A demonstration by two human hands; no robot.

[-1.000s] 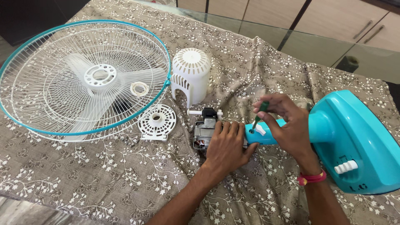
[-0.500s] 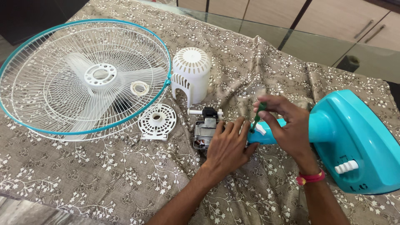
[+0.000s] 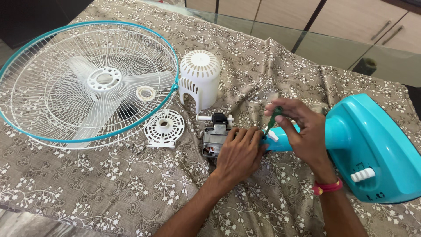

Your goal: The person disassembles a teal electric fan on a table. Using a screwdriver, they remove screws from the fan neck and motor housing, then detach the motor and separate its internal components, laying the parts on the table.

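Observation:
A metal fan motor point(image 3: 212, 136) lies on the patterned cloth, joined to the turquoise neck point(image 3: 283, 141) of a fan stand. My left hand point(image 3: 239, 153) rests on top of the motor and grips it where it meets the neck. My right hand point(image 3: 302, 131) pinches a small green-handled screwdriver point(image 3: 275, 116), its tip down at the neck's end beside a white knob point(image 3: 272, 136). The turquoise fan base point(image 3: 377, 151) lies on its side at the right, under my right wrist.
A round wire fan guard with turquoise rim point(image 3: 87, 79) lies at the left, white blades inside it. A white domed motor cover point(image 3: 200, 77) stands behind the motor, a white round vented plate point(image 3: 164, 128) in front of the guard. A glass tabletop edge point(image 3: 315, 44) shows beyond the cloth.
My right hand has twisted the screwdriver slightly, fingers shifting on the handle. My left hand's fingers lifted a little, then settled back on the motor. Nothing else has moved.

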